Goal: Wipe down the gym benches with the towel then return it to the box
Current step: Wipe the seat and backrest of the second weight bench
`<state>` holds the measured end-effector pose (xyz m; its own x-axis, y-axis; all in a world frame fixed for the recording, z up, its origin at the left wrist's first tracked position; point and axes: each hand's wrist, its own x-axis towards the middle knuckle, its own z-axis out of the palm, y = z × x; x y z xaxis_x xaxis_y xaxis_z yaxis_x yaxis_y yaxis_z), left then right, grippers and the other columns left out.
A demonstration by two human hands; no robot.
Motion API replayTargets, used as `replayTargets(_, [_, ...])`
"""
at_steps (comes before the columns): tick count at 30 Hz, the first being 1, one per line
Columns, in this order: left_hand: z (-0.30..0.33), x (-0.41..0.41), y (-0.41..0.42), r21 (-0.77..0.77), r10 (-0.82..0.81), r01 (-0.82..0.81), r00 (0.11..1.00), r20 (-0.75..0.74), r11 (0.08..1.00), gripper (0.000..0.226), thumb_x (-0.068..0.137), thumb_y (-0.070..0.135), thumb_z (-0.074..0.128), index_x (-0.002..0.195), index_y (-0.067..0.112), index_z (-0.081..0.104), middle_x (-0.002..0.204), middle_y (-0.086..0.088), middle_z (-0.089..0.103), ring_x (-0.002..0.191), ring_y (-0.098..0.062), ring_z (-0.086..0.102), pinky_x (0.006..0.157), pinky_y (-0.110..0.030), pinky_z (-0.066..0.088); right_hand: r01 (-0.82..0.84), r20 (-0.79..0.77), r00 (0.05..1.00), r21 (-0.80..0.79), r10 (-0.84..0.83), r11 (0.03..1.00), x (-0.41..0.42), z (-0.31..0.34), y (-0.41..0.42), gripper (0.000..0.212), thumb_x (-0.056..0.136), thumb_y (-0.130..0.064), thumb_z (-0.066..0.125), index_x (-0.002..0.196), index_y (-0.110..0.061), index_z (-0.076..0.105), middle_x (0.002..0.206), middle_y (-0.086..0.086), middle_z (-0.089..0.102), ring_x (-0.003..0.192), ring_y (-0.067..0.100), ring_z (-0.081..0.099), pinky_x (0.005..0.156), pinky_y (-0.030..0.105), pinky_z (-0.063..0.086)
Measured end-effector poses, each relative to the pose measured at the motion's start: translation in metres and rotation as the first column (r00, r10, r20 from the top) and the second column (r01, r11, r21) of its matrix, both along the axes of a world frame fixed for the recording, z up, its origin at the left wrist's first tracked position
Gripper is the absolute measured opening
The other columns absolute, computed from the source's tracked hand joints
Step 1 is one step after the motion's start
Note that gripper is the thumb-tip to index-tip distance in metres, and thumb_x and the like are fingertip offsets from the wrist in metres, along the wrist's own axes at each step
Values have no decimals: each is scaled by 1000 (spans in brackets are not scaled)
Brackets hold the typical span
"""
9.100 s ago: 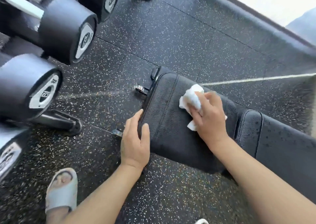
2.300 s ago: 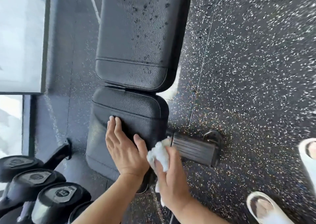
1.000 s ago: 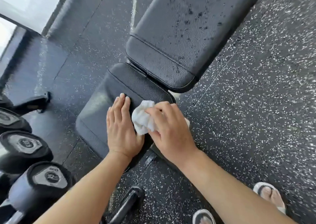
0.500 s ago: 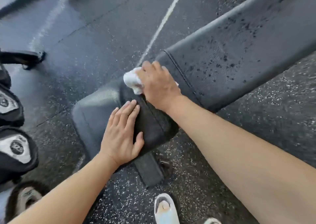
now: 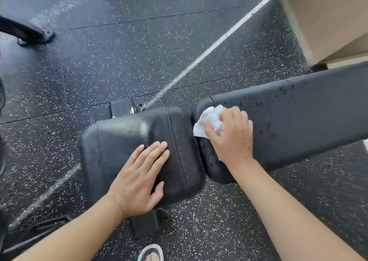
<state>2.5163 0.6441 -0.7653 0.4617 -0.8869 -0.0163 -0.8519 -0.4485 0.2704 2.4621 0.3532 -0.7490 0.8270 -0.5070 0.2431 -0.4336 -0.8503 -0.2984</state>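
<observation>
I keep my left hand [image 5: 139,178] flat and open on the black padded leather bench [image 5: 127,151] seat to brace myself, while my right hand [image 5: 232,136] grips the crumpled white towel [image 5: 209,121] against the droplet-speckled backrest's near end, where wiping seems due next.

Black rubber floor [image 5: 139,61] flecked with white is lying throughout the scene. A pale painted line [image 5: 209,49] is running diagonally from far right toward centre. A tan wall corner [image 5: 326,17] is standing far right. A curved black metal equipment foot [image 5: 25,31] is resting far left. A pale grey slipper [image 5: 150,253] is showing at the near edge.
</observation>
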Motion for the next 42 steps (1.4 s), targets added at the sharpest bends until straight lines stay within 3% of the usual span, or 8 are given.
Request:
replayTargets(4, [0,0,0,-5,-1,1,1000,-10,1000,84,84,40,61,159,9,39,173,-6,22,160,-26,21,127,-53,22,-310,-20,951,-72,310,948,4,2,-8,52,91,-51,67,137,-27,57,137,0,54,118,28,53,92,46,40])
replayTargets(10, [-1,-4,-1,14,21,-21,1000,11,1000,84,85,41,59,160,10,37,172,-7,23,160,-26,21,127,-53,23,-517,20,853,-111,522,849,20,-14,-22,25,95,-31,71,119,-22,74,133,4,63,113,31,59,84,45,47])
replayTargets(17, [14,-10,-8,116,44,-48,998,43,992,81,85,40,56,158,8,40,170,-10,28,158,-28,26,129,-52,20,-535,73,845,97,530,839,46,-4,-36,36,90,-35,67,119,-16,61,133,6,56,111,28,57,88,45,50])
replayTargets(21, [26,-15,-13,172,64,-74,996,63,982,75,86,38,53,155,8,44,167,-11,34,154,-31,34,125,-55,26,-651,-81,752,63,654,757,-15,1,-62,59,83,-49,67,137,-27,55,149,-1,46,127,26,49,90,39,43])
replayTargets(25, [35,-9,-53,115,166,-178,981,103,977,53,89,32,49,139,16,54,149,-9,49,136,-34,50,119,-56,33,-662,-93,745,23,661,749,-71,-5,-84,60,88,-44,66,142,-23,57,151,3,47,126,28,50,93,39,42])
replayTargets(32, [15,-28,-121,-45,560,-558,828,41,829,53,88,27,54,139,14,57,150,-10,50,141,-34,46,121,-59,28,-650,-55,759,-39,648,759,-63,-12,-70,41,96,-31,61,134,-17,67,144,13,57,124,35,53,101,50,45])
replayTargets(37, [5,-24,-119,-96,583,-576,809,70,812,51,87,31,54,136,16,57,147,-9,49,138,-34,44,121,-56,30,-636,40,771,22,635,771,12,-8,-55,30,97,-30,64,120,-12,74,133,14,64,120,39,59,99,49,49])
replayTargets(42, [0,-24,-117,-102,587,-579,806,81,809,51,87,31,55,136,17,58,147,-8,50,138,-34,45,122,-53,29,-470,22,883,26,470,882,71,-8,-30,29,100,-42,61,109,-19,75,129,6,67,111,31,60,88,44,51])
